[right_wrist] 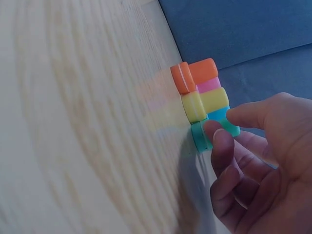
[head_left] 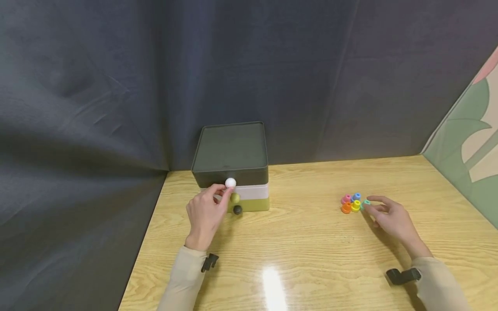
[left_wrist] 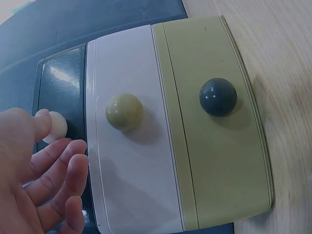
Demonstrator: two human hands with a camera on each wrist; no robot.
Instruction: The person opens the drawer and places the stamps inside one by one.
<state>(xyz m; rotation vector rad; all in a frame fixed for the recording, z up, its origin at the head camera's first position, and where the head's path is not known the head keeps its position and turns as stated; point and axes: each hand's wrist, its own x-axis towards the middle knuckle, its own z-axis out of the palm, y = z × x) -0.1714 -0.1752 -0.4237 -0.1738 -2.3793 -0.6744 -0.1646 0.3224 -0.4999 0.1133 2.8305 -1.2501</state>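
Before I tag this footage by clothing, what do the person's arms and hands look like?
The beige fabric left sleeve and matching right sleeve each carry a small black device near the wrist; the left hand and right hand wear no gloves.

No readable lettering anywhere right now: none on the three-drawer box (head_left: 230, 147), none on its round drawer knobs (left_wrist: 218, 97), none on the coloured plastic pegs (head_left: 355, 205), and no numbers or brands legible either.
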